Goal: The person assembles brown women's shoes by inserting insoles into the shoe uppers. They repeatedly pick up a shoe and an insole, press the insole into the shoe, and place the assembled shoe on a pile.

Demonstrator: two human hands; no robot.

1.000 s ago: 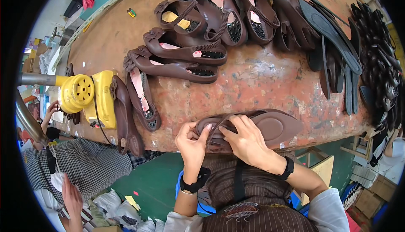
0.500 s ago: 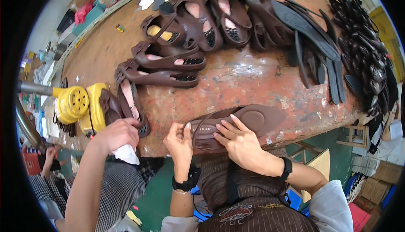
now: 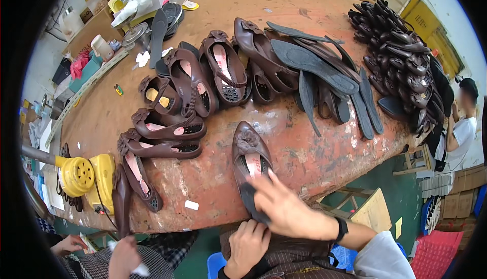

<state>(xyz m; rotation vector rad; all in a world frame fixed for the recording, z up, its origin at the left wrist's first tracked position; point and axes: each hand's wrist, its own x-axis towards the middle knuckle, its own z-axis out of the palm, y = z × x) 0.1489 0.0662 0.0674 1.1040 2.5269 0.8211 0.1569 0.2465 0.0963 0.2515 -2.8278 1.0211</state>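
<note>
In front of me a brown shoe (image 3: 241, 147) with a flower on its toe and a pink lining points away, its heel near the table's front edge. A dark, insole-like piece (image 3: 248, 198) covers its heel half. My right hand (image 3: 289, 208) is over that piece, its fingers stretched toward the lining and smeared by motion. Below it, my left hand (image 3: 246, 243) has its fingers curled closed around the heel end; what they pinch is partly hidden.
More brown shoes (image 3: 220, 68) curve across the table (image 3: 304, 167), beside dark insoles (image 3: 314, 66) and a dark shoe pile (image 3: 406, 66). A yellow machine (image 3: 99, 177) stands left. A co-worker's hand (image 3: 126, 256) grips white cloth by another shoe (image 3: 122, 200). A white tag (image 3: 191, 205) lies near the front edge.
Before, a brown insole lay sideways on the shoe under both hands. Now the shoe points away, pink lining showing, and my hands are at its heel. The view has shifted.
</note>
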